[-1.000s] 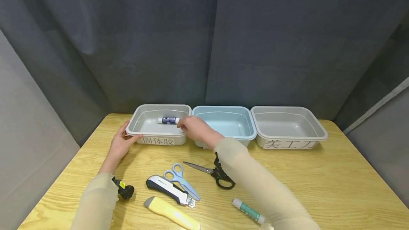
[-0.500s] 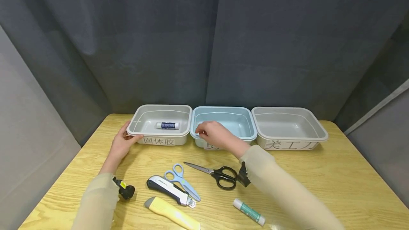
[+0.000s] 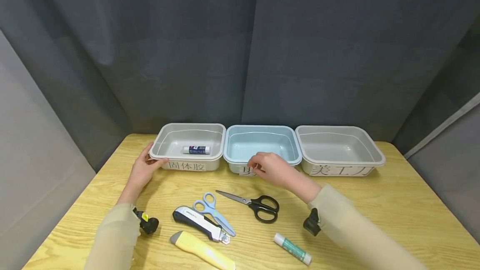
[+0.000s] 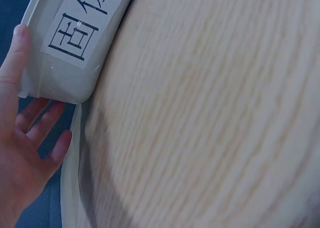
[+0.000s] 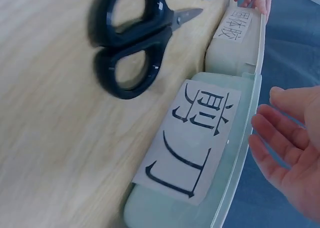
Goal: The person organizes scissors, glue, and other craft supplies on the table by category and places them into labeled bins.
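Left hand (image 3: 143,171): grips the front corner of the left grey bin (image 3: 195,160), thumb on the front rim, fingers against the end wall. Right hand (image 3: 273,169): holds nothing; fingers loosely bent, thumb parted from them. It is at the front rim of the blue bin (image 3: 262,136); contact cannot be told. A blue-and-white glue stick (image 3: 196,150) lies on its side inside the left grey bin. The right grey bin (image 3: 330,141) stands beside the blue bin. On the worktop (image 3: 393,203): black-handled scissors (image 3: 258,207), partly spread; blue scissors (image 3: 211,209) against a black-and-white utility knife (image 3: 198,222); a yellow cutter (image 3: 202,250); a green-and-white glue stick (image 3: 292,249).
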The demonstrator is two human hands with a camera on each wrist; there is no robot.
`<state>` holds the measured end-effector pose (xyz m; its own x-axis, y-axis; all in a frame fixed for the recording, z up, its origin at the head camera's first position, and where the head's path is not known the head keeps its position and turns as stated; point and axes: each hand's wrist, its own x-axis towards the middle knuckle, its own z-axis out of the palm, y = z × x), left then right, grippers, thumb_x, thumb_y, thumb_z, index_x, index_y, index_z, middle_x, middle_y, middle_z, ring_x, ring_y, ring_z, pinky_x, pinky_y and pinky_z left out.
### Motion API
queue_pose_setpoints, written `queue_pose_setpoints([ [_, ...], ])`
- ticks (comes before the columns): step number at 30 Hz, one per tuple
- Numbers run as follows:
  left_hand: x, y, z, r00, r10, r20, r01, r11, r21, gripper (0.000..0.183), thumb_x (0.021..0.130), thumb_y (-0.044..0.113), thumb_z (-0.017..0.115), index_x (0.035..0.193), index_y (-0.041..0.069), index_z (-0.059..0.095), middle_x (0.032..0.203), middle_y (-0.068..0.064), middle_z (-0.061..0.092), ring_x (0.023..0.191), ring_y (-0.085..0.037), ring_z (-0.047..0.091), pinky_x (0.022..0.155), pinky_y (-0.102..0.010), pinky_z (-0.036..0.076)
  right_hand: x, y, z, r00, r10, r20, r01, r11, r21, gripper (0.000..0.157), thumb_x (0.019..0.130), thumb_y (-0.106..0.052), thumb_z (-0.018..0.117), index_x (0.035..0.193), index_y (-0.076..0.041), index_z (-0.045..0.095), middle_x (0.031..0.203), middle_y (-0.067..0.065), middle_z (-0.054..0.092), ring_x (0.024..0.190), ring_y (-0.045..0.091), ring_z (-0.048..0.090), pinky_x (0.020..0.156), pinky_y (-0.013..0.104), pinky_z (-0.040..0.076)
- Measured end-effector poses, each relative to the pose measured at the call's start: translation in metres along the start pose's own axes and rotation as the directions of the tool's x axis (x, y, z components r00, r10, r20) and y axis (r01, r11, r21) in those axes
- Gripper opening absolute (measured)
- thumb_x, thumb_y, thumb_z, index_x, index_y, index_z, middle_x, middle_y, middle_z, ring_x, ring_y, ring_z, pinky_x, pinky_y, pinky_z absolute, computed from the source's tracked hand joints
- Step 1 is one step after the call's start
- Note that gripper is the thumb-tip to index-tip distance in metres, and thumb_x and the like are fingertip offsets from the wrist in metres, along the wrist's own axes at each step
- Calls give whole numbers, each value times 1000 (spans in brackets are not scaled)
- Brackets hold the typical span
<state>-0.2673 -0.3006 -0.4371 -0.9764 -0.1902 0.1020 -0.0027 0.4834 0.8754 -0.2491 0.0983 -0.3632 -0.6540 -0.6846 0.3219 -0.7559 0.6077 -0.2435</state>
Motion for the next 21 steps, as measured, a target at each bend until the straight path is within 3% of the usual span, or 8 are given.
queue_pose_setpoints([
  [12,0,0,0,1000,3,-3,-3,1000,8,87,80,35,68,147,14,16,142,-21,33,118,-33,44,97,-42,38,-55,-1,-9,991,100,84,-99,995,-13,23,79,-17,69,101,-8,65,92,1,63,75,13,60,63,21,48],
  [21,1,-1,-1,1000,0,4,0,1000,10,89,79,39,68,147,16,15,144,-20,31,120,-34,43,99,-44,37,-87,0,-9,990,98,97,-102,994,36,24,76,-13,70,98,-7,64,86,1,63,73,9,57,61,18,47],
])
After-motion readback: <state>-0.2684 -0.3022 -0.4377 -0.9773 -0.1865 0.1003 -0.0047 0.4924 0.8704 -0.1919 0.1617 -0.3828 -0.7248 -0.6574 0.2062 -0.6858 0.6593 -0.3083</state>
